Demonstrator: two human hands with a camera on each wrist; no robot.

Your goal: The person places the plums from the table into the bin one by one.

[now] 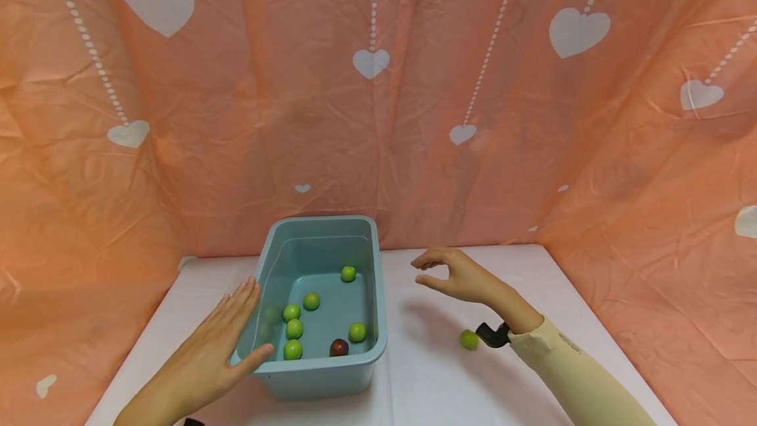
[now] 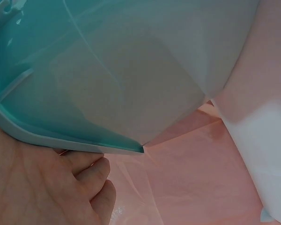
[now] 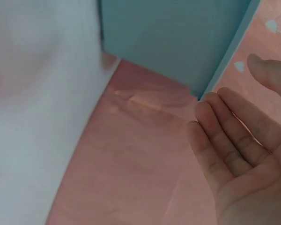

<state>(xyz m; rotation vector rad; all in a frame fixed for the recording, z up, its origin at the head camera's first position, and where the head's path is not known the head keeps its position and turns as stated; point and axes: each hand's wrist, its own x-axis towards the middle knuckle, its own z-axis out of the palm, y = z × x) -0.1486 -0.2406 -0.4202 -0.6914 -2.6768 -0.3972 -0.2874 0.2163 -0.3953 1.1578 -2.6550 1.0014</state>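
A blue-grey plastic tub stands on the table, with several green round fruits and one dark red fruit on its floor. My left hand rests on the tub's left rim, its fingers straight and thumb spread over the near corner. In the left wrist view the palm lies against the rim. To the right of the tub, my right hand hovers above the table, fingers gently bent, thumb apart, holding nothing. One green fruit lies on the table beneath the right wrist.
White cloth covers the table. Behind it and along both sides hangs a pink-orange curtain printed with white hearts. A black wrist strap mount sits on the right wrist, close to the loose fruit in the head view.
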